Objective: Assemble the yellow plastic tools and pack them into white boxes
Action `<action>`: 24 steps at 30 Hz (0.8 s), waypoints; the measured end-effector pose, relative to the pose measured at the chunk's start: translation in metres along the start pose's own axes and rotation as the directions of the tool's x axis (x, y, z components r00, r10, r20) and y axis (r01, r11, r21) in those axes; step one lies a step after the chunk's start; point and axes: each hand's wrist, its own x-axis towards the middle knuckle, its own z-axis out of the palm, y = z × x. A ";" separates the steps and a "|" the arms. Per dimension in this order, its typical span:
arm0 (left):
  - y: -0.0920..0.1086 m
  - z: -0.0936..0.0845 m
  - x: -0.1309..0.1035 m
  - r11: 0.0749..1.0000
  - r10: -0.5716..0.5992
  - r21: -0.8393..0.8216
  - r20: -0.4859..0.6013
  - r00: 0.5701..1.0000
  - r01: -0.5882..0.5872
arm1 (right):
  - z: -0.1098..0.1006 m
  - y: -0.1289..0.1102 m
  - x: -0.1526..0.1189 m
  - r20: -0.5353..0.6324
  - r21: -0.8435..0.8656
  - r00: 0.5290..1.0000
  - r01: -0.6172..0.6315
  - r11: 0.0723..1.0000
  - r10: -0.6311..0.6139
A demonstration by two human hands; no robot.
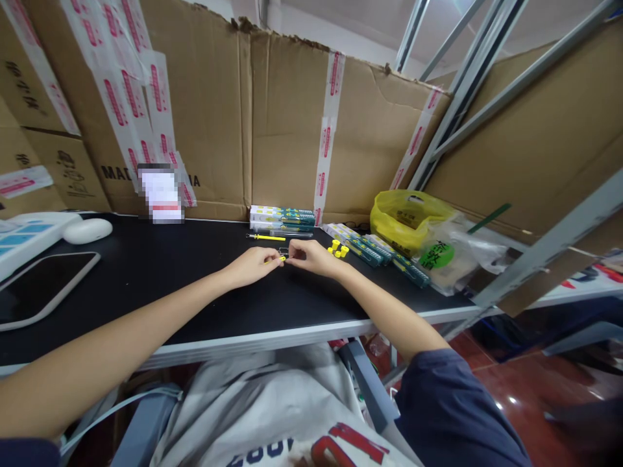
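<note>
Over the middle of the black table (195, 318), my left hand (256, 264) pinches a small yellow piece (281, 259). Close beside it, my right hand (310, 255) has its thumb and fingers pressed together at the same spot; what they hold is too small to name. Just behind my hands lies a yellow stick-like piece (270, 238) with a dark tip. Several small yellow caps (337, 246) stand right of my right hand. Stacked green and white boxes (282, 216) are at the back, and more such boxes (363, 245) lie to the right.
A yellow plastic bag (409, 217) and a clear bag (450, 266) sit at the right. On the left are a phone (46, 288), a white rounded object (87, 231) and a white device (32, 237). Cardboard (209, 117) walls the back; a metal frame (516, 84) rises at the right.
</note>
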 end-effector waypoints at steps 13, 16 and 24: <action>-0.005 -0.002 0.001 0.998 -0.006 0.065 -0.002 1.000 0.007 | 0.003 0.003 0.000 -0.031 -0.004 0.999 -0.031 1.000 0.031; -0.004 -0.002 0.000 0.997 -0.009 0.079 -0.003 1.000 0.009 | 0.003 0.001 0.000 -0.043 -0.013 0.999 -0.030 0.999 0.029; -0.007 -0.003 -0.002 0.985 0.023 0.170 -0.027 0.999 -0.018 | 0.010 -0.003 0.003 -0.090 0.040 0.989 -0.113 0.993 0.116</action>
